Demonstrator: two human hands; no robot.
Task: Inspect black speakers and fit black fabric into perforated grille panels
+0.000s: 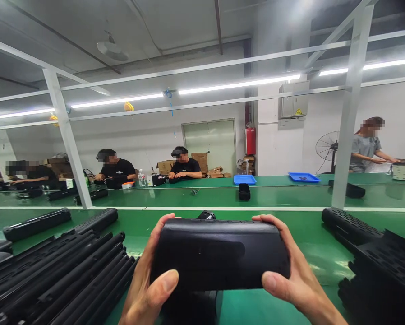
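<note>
A black plastic housing (219,257) is held up in front of me, its smooth broad face toward the camera. My left hand (155,275) grips its left end, thumb on the near face and fingers over the top edge. At the opposite end, my right hand (287,271) holds it the same way. Below it, partly hidden, is another dark object (192,307) whose kind I cannot make out. A small black piece (206,215) shows just behind the housing's top edge.
Long black housings (70,266) lie stacked at left, and perforated black housings (375,253) are piled at right. Beyond the green bench (300,221), several people sit or stand at another line. Blue trays (245,179) and a black part (244,192) rest there. White posts (353,108) rise between.
</note>
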